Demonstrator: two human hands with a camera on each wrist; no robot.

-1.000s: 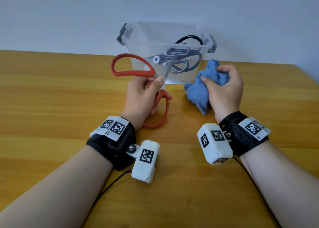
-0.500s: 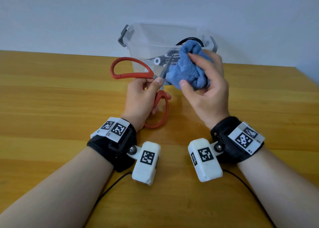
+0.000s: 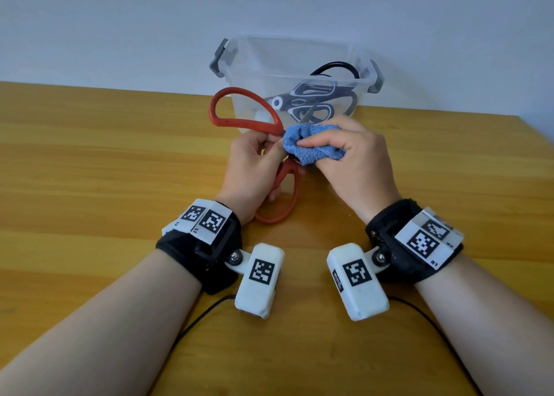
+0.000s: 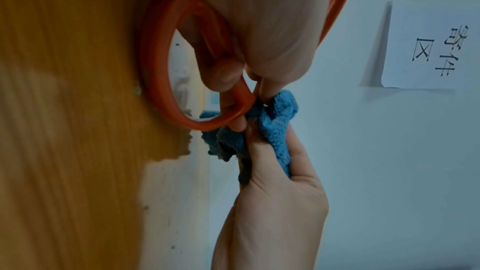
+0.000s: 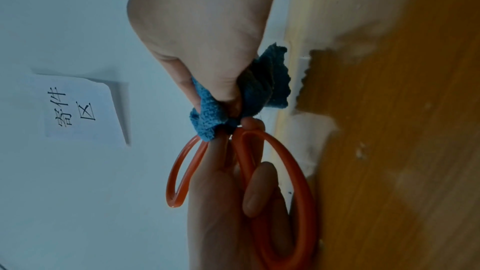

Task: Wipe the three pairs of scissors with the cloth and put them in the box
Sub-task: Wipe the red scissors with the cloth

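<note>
One pair remains: the left hand point(image 3: 251, 161) grips the red scissors point(image 3: 239, 116) while the right hand point(image 3: 353, 158) pinches the blue cloth point(image 3: 311, 143) round their blades, so a wiping pull toward the tips likely comes next, then the clear box point(image 3: 299, 65).

Soft, even daylight is filling my head view, and the wooden table point(image 3: 90, 161) is showing only faint shadows under my wrists. The clear box point(image 3: 293, 65) is catching a mild sheen, without hard glare. The wide lens is bending the table's far edge. Both wrist views are looking dimmer and bluish: my left hand point(image 4: 272, 17) is looming large, soft and shaded, and the wall notice point(image 5: 78, 110) is casting a grey shadow beside itself.
</note>
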